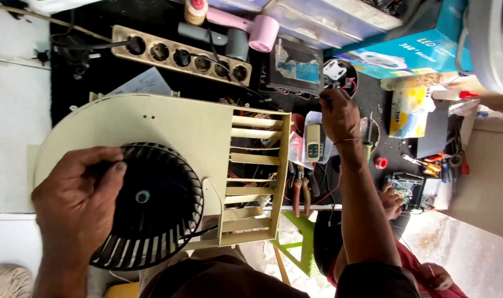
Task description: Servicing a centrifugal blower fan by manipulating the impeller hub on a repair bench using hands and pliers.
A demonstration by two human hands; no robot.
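Left hand [77, 201] grips the rim of a black ribbed plastic blower wheel [152, 207] inside a cream snail-shaped fan housing [168, 124]. Right hand [339, 113] pinches thin wires [340, 84]. Blue rectangular carton [406, 52] lies beyond, yellow packet [407, 113] beside.

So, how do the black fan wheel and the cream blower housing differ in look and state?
The fan wheel is black, round and ringed with thin blades; the blower housing is cream, with flat slats at its outlet. The left hand rests on the wheel; the housing is untouched. The wheel sits inside the housing.
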